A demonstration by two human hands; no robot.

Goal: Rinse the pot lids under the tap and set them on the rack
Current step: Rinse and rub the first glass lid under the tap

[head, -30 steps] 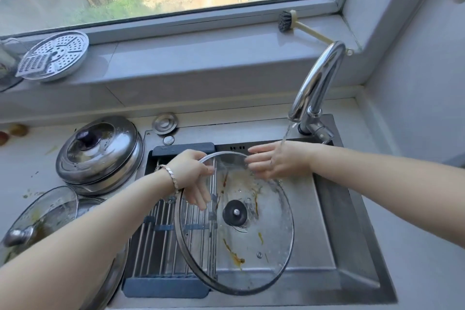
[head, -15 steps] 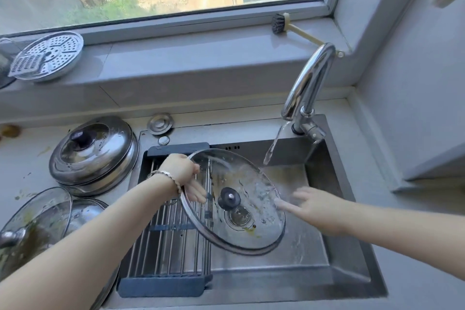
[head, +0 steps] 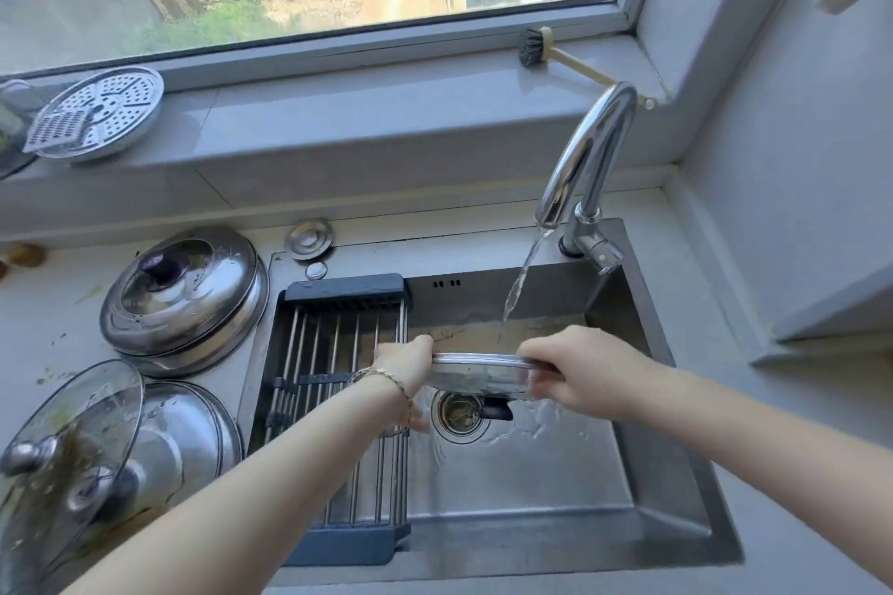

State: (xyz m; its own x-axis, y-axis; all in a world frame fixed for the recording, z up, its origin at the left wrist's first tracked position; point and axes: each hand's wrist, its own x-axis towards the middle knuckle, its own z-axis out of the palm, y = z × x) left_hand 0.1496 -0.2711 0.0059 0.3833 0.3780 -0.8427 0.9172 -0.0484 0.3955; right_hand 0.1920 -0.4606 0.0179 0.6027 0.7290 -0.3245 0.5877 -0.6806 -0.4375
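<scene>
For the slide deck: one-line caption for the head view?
Left hand and right hand grip a lid, knob down, over the sink; tap running.

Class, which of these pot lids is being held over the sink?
The steel-rimmed glass lid, seen edge-on, gripped by the left hand and right hand above the drain. The domed steel lid and the smeared glass lid sit left of the sink.

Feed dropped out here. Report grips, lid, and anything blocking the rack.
Left grip and right grip holding glass lid by its rim, knob down, over sink. Tap stream falls by its far edge. Nothing between lid and rack.
</scene>
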